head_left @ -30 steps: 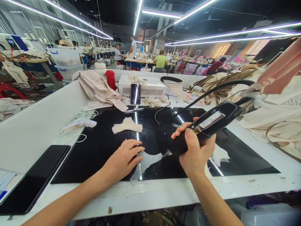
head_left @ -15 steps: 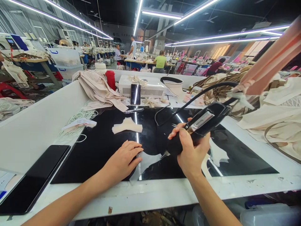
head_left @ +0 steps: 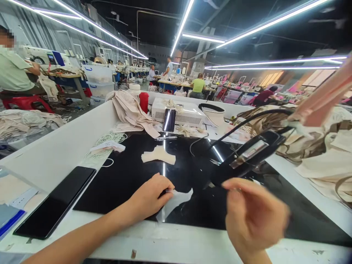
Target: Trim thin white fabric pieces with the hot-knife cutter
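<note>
Left hand [head_left: 151, 194] — back upward, fingers [head_left: 165, 181] bent | right hand [head_left: 254, 216] — well apart, blurred, fingers [head_left: 249, 186] curled inward

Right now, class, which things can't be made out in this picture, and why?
All in the head view:
White piece: one corner hidden by the left hand.
Right hand: blurred, so whether it touches the black tool is unclear.
Tool tip: blurred.
Pink cloth: upper end cut off by the right edge.
Seated person: cut off by the left edge.

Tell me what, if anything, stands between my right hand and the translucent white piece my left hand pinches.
The black corded tool: in this view, its metal tip shows between your right hand and the translucent white piece, though depth is unclear.
</note>
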The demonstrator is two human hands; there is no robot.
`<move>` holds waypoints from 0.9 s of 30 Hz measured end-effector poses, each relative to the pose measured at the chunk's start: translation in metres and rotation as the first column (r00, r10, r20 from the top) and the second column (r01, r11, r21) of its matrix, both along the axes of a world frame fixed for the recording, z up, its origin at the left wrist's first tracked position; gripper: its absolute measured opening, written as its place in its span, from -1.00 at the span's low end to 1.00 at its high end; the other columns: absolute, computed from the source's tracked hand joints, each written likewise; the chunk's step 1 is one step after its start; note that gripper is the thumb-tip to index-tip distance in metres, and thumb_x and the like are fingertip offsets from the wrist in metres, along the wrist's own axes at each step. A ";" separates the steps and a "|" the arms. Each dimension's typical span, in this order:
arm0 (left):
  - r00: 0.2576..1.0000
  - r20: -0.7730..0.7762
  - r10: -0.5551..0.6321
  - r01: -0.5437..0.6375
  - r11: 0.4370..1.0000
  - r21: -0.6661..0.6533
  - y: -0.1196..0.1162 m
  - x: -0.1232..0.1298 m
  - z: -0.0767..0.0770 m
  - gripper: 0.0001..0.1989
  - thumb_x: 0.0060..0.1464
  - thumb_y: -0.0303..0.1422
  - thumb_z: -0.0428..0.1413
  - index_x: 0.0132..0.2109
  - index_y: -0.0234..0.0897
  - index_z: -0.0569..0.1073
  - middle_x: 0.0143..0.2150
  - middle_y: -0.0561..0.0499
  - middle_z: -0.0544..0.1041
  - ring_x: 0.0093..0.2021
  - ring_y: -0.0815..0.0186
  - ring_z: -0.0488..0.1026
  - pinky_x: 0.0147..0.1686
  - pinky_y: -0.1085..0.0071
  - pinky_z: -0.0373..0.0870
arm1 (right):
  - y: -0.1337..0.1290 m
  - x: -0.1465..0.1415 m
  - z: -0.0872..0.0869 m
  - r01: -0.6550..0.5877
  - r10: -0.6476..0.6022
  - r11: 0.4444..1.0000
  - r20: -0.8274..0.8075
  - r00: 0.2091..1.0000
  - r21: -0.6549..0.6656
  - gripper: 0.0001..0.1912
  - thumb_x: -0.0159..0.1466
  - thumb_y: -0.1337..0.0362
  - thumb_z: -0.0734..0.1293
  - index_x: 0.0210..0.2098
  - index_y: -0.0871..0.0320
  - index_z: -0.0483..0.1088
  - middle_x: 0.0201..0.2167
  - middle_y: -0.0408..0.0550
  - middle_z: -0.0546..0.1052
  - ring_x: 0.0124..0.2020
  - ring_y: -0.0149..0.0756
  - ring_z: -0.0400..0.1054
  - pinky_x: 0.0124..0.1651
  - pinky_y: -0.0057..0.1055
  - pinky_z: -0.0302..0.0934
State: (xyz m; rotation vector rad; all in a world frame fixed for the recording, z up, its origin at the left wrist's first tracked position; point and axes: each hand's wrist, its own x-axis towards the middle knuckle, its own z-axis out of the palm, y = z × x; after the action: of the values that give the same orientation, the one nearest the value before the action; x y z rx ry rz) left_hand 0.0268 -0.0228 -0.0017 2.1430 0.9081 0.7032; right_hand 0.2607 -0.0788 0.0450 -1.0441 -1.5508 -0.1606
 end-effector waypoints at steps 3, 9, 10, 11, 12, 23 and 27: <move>0.998 0.031 0.047 -0.045 0.997 -0.067 -0.001 0.001 0.004 -0.92 0.29 -0.38 0.09 -0.17 -0.19 0.48 -0.22 0.06 0.56 -0.19 0.25 0.46 -0.02 0.26 0.38 | 0.008 -0.010 -0.011 -0.155 0.197 0.977 0.351 0.915 -0.145 -0.72 0.47 0.35 0.26 0.13 0.02 0.41 -0.01 0.02 0.63 0.00 -0.13 0.55 0.03 -0.18 0.48; 0.982 0.150 0.112 -0.080 0.976 -0.204 0.008 -0.004 0.016 -0.89 0.29 -0.32 0.06 -0.22 -0.22 0.43 -0.27 0.08 0.62 -0.23 0.31 0.53 -0.19 0.42 0.40 | 0.034 -0.026 -0.023 -0.220 0.350 0.857 0.213 0.912 -0.466 -0.86 0.49 0.22 0.26 -0.08 0.03 0.45 -0.19 -0.06 0.63 -0.14 -0.19 0.55 -0.05 -0.28 0.47; 0.978 0.169 0.119 -0.080 0.972 -0.221 0.011 -0.005 0.018 -0.89 0.28 -0.31 0.06 -0.22 -0.22 0.41 -0.29 0.07 0.63 -0.24 0.31 0.55 -0.20 0.43 0.41 | 0.037 -0.027 -0.023 -0.231 0.355 0.839 0.175 0.918 -0.493 -0.86 0.49 0.21 0.26 -0.13 0.04 0.46 -0.24 -0.07 0.61 -0.20 -0.22 0.54 -0.11 -0.32 0.47; 0.975 0.183 0.128 -0.083 0.968 -0.236 0.015 -0.006 0.020 -0.89 0.28 -0.30 0.05 -0.22 -0.22 0.39 -0.30 0.07 0.63 -0.26 0.31 0.56 -0.21 0.43 0.43 | 0.041 -0.028 -0.024 -0.240 0.359 0.828 0.150 0.921 -0.507 -0.84 0.49 0.21 0.25 -0.17 0.05 0.46 -0.28 -0.09 0.60 -0.25 -0.24 0.53 -0.16 -0.36 0.46; 0.971 0.193 0.139 -0.089 0.965 -0.246 0.020 -0.007 0.021 -0.89 0.27 -0.30 0.05 -0.22 -0.22 0.37 -0.32 0.07 0.63 -0.28 0.31 0.56 -0.24 0.43 0.43 | 0.046 -0.029 -0.024 -0.245 0.361 0.822 0.137 0.922 -0.514 -0.83 0.48 0.21 0.25 -0.20 0.05 0.46 -0.31 -0.11 0.60 -0.28 -0.26 0.53 -0.20 -0.39 0.44; 0.909 0.079 0.409 -0.408 0.912 -0.030 0.096 -0.015 0.033 -0.76 0.28 -0.25 0.09 0.05 -0.20 0.35 -0.28 0.10 0.55 -0.38 0.30 0.51 -0.34 0.38 0.39 | 0.128 -0.050 -0.027 -0.066 0.190 0.875 0.214 0.958 -0.480 -0.74 0.50 0.16 0.24 -0.16 0.10 0.54 -0.29 -0.04 0.59 -0.27 -0.21 0.49 -0.19 -0.27 0.39; 0.874 -0.064 0.482 -0.467 0.869 0.165 0.107 -0.016 0.031 -0.88 0.30 -0.33 0.12 -0.03 -0.18 0.40 -0.26 0.07 0.56 -0.24 0.21 0.54 -0.22 0.34 0.36 | 0.147 -0.055 -0.034 0.038 0.150 0.868 0.335 0.930 -0.495 -0.79 0.48 0.16 0.31 -0.10 0.15 0.52 -0.19 -0.05 0.59 -0.16 -0.23 0.51 -0.05 -0.19 0.44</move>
State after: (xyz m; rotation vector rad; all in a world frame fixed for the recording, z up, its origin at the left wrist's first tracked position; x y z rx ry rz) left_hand 0.0112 0.0837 0.0296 2.1084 1.5155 0.9267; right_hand 0.2060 0.0682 0.0107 -1.4260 -2.0244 0.1025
